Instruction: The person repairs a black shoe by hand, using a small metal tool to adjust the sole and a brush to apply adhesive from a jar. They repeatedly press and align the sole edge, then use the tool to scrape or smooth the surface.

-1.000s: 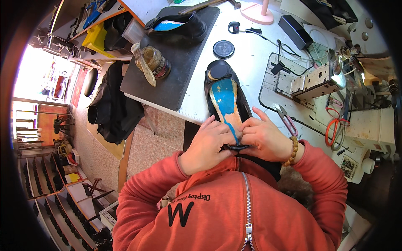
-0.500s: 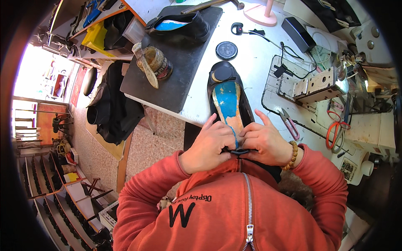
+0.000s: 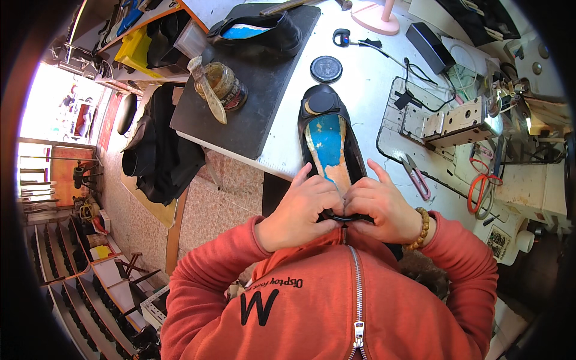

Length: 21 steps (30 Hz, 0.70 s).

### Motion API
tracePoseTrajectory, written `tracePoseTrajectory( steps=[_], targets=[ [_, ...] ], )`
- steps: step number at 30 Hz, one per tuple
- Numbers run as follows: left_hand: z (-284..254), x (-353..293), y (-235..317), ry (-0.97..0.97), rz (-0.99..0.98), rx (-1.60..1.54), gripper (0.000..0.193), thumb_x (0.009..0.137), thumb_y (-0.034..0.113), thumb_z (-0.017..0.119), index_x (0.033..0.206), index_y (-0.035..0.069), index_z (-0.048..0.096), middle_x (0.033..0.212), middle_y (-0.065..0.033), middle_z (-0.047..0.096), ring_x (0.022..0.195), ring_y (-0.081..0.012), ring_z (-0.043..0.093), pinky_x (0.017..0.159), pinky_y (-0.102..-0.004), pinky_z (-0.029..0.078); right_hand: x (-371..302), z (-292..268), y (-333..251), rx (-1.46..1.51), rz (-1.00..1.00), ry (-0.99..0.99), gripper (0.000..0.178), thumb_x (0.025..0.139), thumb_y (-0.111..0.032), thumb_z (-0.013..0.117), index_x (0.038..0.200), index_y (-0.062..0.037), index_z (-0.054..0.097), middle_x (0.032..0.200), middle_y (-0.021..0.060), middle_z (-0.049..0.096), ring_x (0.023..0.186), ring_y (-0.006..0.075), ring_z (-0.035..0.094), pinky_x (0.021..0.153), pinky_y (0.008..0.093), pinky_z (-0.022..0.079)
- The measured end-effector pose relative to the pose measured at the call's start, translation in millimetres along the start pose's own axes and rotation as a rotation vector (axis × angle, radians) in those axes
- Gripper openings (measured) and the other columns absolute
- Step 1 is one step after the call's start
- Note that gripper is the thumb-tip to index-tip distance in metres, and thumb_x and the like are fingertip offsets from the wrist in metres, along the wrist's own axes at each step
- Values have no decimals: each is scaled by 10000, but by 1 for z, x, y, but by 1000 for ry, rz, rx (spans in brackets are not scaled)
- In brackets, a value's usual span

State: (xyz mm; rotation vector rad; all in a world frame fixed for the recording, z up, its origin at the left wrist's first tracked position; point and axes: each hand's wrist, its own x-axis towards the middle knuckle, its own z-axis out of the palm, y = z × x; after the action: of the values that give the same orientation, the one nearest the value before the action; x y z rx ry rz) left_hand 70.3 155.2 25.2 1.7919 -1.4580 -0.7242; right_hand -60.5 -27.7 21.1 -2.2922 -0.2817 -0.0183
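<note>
Your left hand (image 3: 300,211) and right hand (image 3: 387,209) both pinch the heel end of the black shoe (image 3: 327,144), at nine and three o'clock; neither is clearly nearer. From that grip the shoe's long axis runs away from you, between eleven and twelve o'clock, toe over the white table (image 3: 287,135).

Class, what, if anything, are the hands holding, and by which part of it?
A black shoe, held by its heel end, low in the picture: left hand on its left side, right hand on its right.
</note>
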Motion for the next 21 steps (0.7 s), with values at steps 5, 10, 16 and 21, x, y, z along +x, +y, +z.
tracePoseTrajectory(
  steps=[5, 10, 16, 21],
  targets=[
    [3, 0, 2, 15, -51, 53, 244, 672, 99, 742, 874, 130, 610, 972, -4, 600, 1058, -243, 545, 1124, -610, 190, -2, -2, -3, -71, -8, 64, 203, 696, -162, 759, 835, -145, 612, 874, -37, 603, 990, 171, 577, 1126, 606, 178],
    [13, -1, 0, 15, -25, 180, 262, 661, 139, 745, 899, 129, 636, 999, 0, 609, 1097, -235, 536, 1109, -638, 176, -2, -2, 0, -172, -5, 112, 269, 674, -195, 789, 848, -143, 591, 933, -32, 598, 1029, 176, 576, 1129, 610, 167],
    [18, -4, -5, 60, -4, 88, 194, 685, 134, 734, 848, 132, 629, 961, 8, 584, 1087, -221, 539, 1106, -667, 151, -4, -1, 5, -106, -36, 89, 247, 661, -163, 790, 825, -136, 607, 986, -27, 610, 1045, 181, 574, 1121, 623, 167],
    [14, -5, -10, 119, 51, 21, 190, 680, 161, 773, 806, 150, 631, 901, 44, 601, 1034, -171, 568, 1110, -658, 141, -4, 0, 7, -14, -30, 105, 220, 667, -143, 778, 825, -133, 626, 994, -28, 627, 1052, 180, 579, 1128, 619, 146]
  ],
)
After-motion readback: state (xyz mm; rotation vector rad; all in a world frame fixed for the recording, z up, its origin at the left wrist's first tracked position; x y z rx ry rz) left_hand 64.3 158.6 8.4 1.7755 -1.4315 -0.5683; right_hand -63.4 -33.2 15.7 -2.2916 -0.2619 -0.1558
